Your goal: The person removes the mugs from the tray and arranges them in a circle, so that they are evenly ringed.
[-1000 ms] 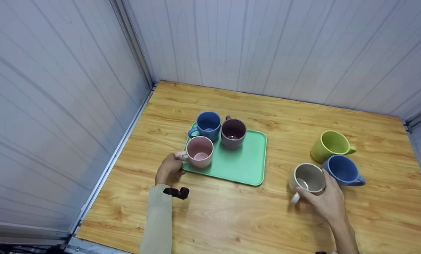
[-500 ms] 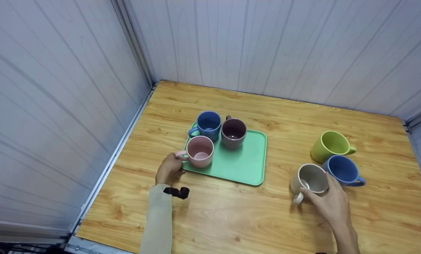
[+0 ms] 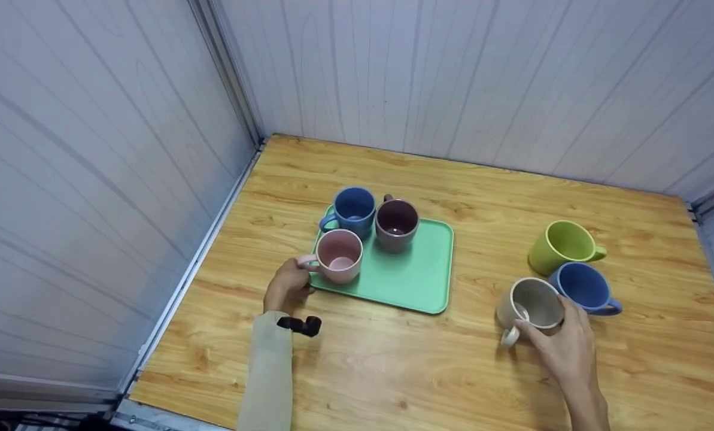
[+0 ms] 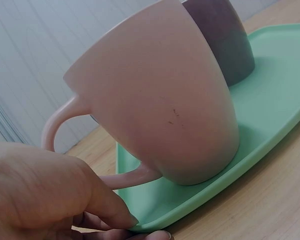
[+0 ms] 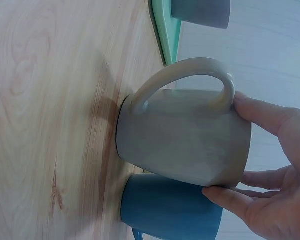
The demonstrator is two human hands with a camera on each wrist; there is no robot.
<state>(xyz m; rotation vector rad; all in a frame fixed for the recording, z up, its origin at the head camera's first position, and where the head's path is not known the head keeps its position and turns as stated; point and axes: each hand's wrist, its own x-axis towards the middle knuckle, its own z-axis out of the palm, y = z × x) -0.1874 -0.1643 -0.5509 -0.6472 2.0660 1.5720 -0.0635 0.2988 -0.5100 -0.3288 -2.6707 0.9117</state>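
Note:
My left hand pinches the near left corner of a green tray, thumb above and fingers below. Just over that hand is the handle of a pink mug standing on the tray. Behind it on the tray stand a blue mug and a plum-coloured mug. At the right, my right hand grips a beige mug by its rim, thumb close to the handle. The beige mug is upright at table level, beside a second blue mug.
A yellow-green mug stands behind the second blue mug. Both have their handles to the right. The wooden table is bounded by pale panel walls at the back and sides. Bare tray surface shows at its right half.
My right hand has shifted the beige mug a little to the right, toward the second blue mug. The left hand and the tray have stayed in place.

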